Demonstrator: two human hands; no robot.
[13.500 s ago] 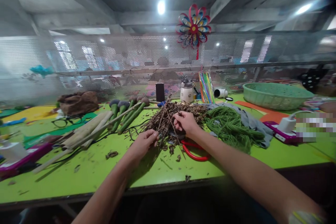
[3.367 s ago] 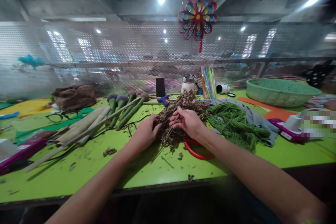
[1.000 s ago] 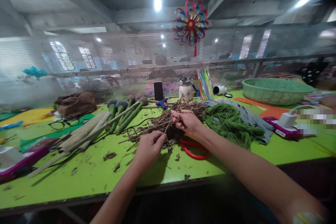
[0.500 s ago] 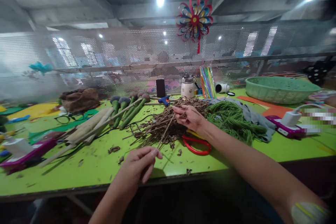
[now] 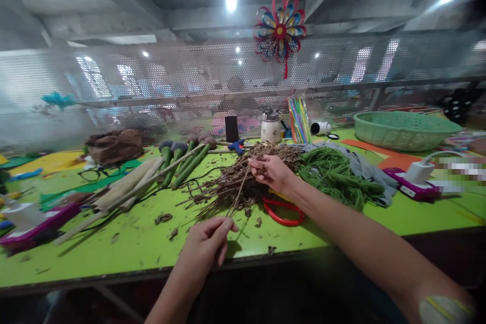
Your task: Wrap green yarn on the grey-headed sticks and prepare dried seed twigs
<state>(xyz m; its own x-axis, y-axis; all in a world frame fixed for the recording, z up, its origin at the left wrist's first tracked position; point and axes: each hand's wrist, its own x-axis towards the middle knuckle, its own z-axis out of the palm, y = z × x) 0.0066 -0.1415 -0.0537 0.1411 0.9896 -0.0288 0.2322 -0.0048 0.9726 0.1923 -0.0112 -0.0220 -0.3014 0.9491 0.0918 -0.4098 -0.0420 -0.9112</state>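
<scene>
A thin dry plant stem [image 5: 238,195] slants between my two hands over the green table. Its lower end is pinched between the thumb and fingers of my left hand [image 5: 211,238], near the table's front edge. Higher up, my right hand [image 5: 272,172] has its fingers closed at the stem's top, with small dried brown bits at the fingertips. Behind and beneath my right hand lies a heap of dried brown stems [image 5: 218,187]. Red-handled scissors [image 5: 283,220] lie below my right wrist, partly hidden by the heap. Crumbled leaf bits [image 5: 163,218] are scattered on the table.
Green yarn [image 5: 337,174] lies on grey cloth to the right, before a green basin [image 5: 408,136]. Green stalks with dark heads [image 5: 176,152] and pale sticks [image 5: 129,182] lie left. A white bottle [image 5: 270,129] and a phone [image 5: 231,128] stand behind. Purple power strips [image 5: 413,187] flank both sides.
My left hand has shifted slightly right while still pinching the stem. My right hand stays near the stem's upper end, almost unmoved.
</scene>
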